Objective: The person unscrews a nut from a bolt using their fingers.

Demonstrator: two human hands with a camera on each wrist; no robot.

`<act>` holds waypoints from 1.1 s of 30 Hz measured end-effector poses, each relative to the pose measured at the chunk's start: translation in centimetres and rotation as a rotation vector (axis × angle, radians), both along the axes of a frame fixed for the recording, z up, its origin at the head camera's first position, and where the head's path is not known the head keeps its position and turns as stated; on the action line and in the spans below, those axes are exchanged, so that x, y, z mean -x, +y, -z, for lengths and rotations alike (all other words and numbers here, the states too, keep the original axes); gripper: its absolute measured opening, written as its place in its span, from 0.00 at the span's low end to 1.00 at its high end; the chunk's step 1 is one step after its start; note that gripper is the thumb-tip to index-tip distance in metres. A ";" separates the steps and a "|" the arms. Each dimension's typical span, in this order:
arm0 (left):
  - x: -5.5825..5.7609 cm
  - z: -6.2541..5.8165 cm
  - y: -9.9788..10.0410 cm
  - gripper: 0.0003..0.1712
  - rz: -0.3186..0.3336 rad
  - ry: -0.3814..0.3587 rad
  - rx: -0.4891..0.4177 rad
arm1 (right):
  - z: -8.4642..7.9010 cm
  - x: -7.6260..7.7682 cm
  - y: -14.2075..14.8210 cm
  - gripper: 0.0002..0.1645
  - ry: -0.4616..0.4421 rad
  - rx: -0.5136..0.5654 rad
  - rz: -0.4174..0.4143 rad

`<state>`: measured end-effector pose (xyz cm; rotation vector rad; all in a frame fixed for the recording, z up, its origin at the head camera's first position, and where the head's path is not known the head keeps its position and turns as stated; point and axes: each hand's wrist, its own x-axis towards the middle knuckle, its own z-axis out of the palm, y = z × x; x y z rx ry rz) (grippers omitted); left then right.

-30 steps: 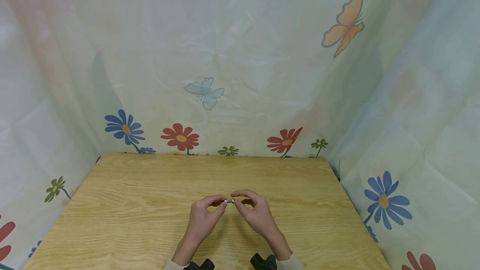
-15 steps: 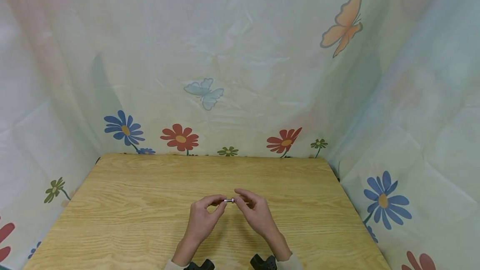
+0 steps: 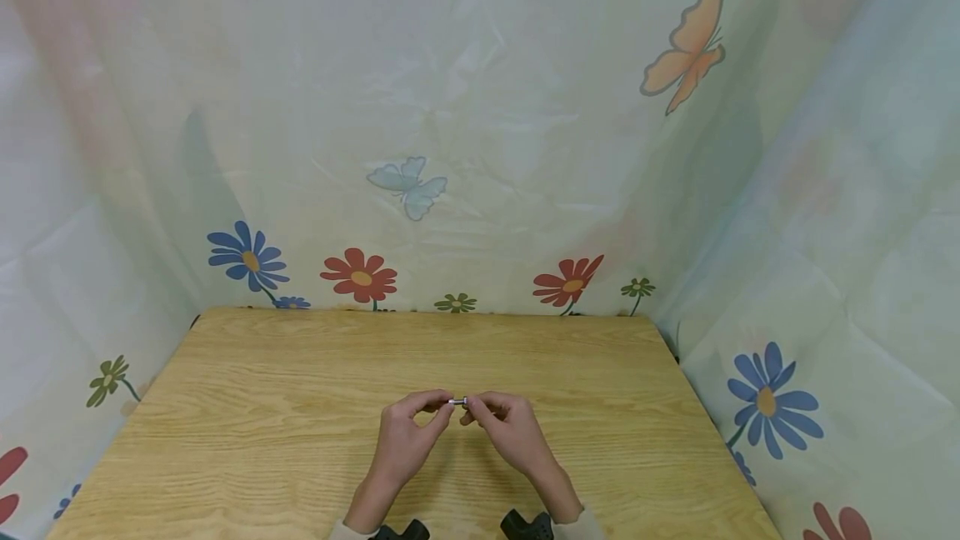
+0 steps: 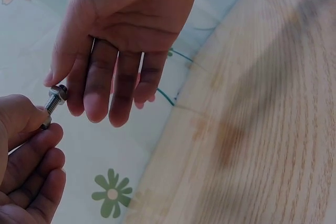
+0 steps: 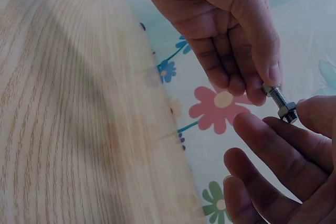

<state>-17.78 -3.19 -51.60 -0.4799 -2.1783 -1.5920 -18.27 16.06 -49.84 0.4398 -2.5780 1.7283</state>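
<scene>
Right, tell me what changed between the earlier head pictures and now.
The forefinger of the right hand, raised beyond the nut before, has come down toward the thumb at the nut. The left hand still pinches the head end of the bolt, about where it was.

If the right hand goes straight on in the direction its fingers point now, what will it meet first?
The nut on the bolt, already touching the right hand. Beyond it, along the bolt, the left hand probably comes next, though depth is hard to judge.
</scene>
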 end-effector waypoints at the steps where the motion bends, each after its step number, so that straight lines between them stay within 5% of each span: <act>1: 0.0 0.0 0.0 0.08 -0.002 -0.001 0.002 | 0.0 0.0 0.0 0.17 -0.002 -0.001 -0.003; 15: -0.1 0.1 -0.1 0.06 0.005 -0.031 -0.003 | 0.1 0.0 0.1 0.16 0.011 -0.003 -0.041; 33: -0.1 0.3 -0.1 0.06 0.010 0.009 0.012 | -0.5 -0.1 0.1 0.11 0.161 0.042 -0.038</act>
